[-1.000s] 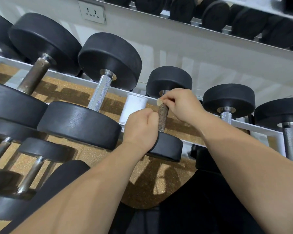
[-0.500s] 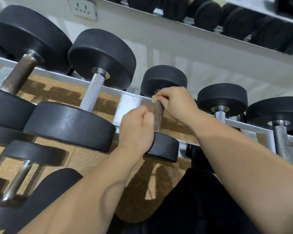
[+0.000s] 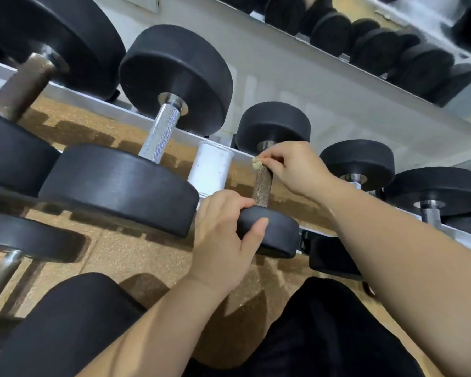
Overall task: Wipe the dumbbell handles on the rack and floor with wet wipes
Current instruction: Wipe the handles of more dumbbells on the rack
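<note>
The small dumbbell [image 3: 273,126] lies across the rails of the white rack [image 3: 93,103], and both hands are on it. The left hand [image 3: 223,240] grips its near head [image 3: 279,235], with the fingers curled over the top edge and the thumb laid across the rounded front face. The right hand [image 3: 297,170] is up at the far end of the handle [image 3: 262,186]. Its fingertips pinch a small crumpled wad of yellowish wipe [image 3: 257,163] against the bar, just below the far head. Between the two hands the handle shows bare: a short, dull brown rod with fine knurling. The heads are thick matte black discs, rubbery-looking, with softened edges. Just to the left sits a larger dumbbell [image 3: 162,131] whose knurled handle is bright silver. Between the two dumbbells a stubby white tube [image 3: 211,170] spans the rails. Under the rack the floor [image 3: 136,257] is a speckled cork-brown mat.
</note>
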A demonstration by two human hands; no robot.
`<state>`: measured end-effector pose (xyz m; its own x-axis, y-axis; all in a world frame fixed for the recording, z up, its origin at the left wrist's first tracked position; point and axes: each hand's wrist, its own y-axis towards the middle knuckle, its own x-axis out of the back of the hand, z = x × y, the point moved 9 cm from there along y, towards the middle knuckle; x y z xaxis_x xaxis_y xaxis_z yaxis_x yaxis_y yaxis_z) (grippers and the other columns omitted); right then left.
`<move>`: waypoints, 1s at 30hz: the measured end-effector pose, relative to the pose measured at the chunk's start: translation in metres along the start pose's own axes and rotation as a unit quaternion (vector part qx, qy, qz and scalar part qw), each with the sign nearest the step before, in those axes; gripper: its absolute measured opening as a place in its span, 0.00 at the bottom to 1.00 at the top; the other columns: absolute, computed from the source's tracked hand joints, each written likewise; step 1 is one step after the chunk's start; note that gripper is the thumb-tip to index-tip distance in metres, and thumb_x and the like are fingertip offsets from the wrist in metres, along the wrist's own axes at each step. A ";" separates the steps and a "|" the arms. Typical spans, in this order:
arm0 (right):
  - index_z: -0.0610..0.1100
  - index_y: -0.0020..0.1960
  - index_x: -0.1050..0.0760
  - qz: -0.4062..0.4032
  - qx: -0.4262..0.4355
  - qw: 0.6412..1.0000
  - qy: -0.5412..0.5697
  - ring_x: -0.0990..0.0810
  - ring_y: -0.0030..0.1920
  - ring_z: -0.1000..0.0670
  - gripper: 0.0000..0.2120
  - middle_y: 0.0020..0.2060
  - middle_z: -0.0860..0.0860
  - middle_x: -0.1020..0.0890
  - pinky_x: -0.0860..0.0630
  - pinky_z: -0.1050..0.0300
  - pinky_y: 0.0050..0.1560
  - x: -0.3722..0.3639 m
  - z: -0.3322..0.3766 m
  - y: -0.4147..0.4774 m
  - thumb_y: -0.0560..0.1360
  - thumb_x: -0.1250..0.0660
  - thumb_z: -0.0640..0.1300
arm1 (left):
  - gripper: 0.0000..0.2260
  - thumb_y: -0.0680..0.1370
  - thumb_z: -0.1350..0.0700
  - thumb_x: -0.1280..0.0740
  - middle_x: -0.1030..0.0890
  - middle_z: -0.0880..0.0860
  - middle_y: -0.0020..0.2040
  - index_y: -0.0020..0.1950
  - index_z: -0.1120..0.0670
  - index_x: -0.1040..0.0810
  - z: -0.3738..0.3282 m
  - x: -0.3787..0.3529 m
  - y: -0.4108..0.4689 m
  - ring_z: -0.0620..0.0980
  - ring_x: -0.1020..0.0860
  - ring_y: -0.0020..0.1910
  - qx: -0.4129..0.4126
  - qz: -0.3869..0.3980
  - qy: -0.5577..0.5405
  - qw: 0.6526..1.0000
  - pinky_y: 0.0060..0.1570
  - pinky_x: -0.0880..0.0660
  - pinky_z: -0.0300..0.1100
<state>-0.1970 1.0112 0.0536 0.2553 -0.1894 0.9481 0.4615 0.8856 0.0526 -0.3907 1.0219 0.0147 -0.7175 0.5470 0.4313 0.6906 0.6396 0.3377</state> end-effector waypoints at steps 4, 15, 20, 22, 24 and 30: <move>0.53 0.52 0.15 -0.021 -0.034 0.999 -0.011 0.19 0.51 0.56 0.08 0.49 0.59 0.15 0.22 0.52 0.55 -0.002 -0.005 0.009 0.80 0.33 0.48 | 0.21 0.77 0.46 0.36 0.24 0.56 0.60 0.61 0.61 0.22 0.001 -0.005 -0.007 0.56 0.27 0.60 -0.061 -0.022 -0.045 0.997 0.64 0.33 0.46; 0.48 0.49 0.14 0.184 0.109 0.964 -0.159 0.17 0.45 0.51 0.05 0.43 0.54 0.14 0.21 0.53 0.48 -0.020 0.039 -0.012 0.77 0.29 0.43 | 0.20 0.70 0.49 0.25 0.21 0.54 0.56 0.57 0.59 0.19 -0.016 -0.007 -0.004 0.55 0.25 0.57 -0.061 -0.036 -0.076 0.995 0.61 0.29 0.45; 0.48 0.51 0.15 0.061 0.037 0.979 -0.191 0.17 0.50 0.49 0.07 0.47 0.53 0.14 0.21 0.48 0.52 0.005 0.015 0.016 0.77 0.31 0.42 | 0.20 0.70 0.50 0.24 0.21 0.54 0.55 0.57 0.60 0.18 -0.016 -0.006 -0.006 0.55 0.24 0.56 -0.059 -0.040 -0.091 0.993 0.59 0.28 0.47; 0.50 0.50 0.14 0.089 0.058 0.980 -0.166 0.17 0.47 0.53 0.07 0.45 0.56 0.14 0.21 0.53 0.49 -0.007 0.025 -0.002 0.77 0.30 0.42 | 0.20 0.70 0.50 0.24 0.22 0.54 0.55 0.57 0.60 0.19 -0.015 -0.006 -0.006 0.55 0.25 0.56 -0.060 -0.041 -0.090 0.993 0.58 0.27 0.48; 0.49 0.46 0.16 0.177 0.084 0.973 -0.118 0.20 0.42 0.61 0.06 0.39 0.63 0.17 0.25 0.64 0.45 -0.022 0.041 -0.028 0.76 0.30 0.41 | 0.21 0.70 0.50 0.23 0.22 0.55 0.56 0.57 0.60 0.19 -0.013 -0.005 -0.006 0.55 0.25 0.57 -0.057 -0.044 -0.089 0.993 0.59 0.27 0.47; 0.49 0.46 0.16 0.134 0.058 0.970 -0.193 0.19 0.41 0.53 0.07 0.39 0.58 0.16 0.21 0.50 0.45 -0.011 0.026 0.014 0.78 0.32 0.45 | 0.21 0.71 0.49 0.25 0.21 0.55 0.55 0.58 0.61 0.17 -0.013 -0.005 -0.007 0.54 0.25 0.57 -0.060 -0.053 -0.094 0.992 0.60 0.28 0.43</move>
<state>-0.2153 1.0368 0.0524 0.0056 0.2079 0.9781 0.3170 0.9273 -0.1989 -0.3912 1.0075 0.0211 -0.7829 0.5785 0.2291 0.6086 0.6355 0.4751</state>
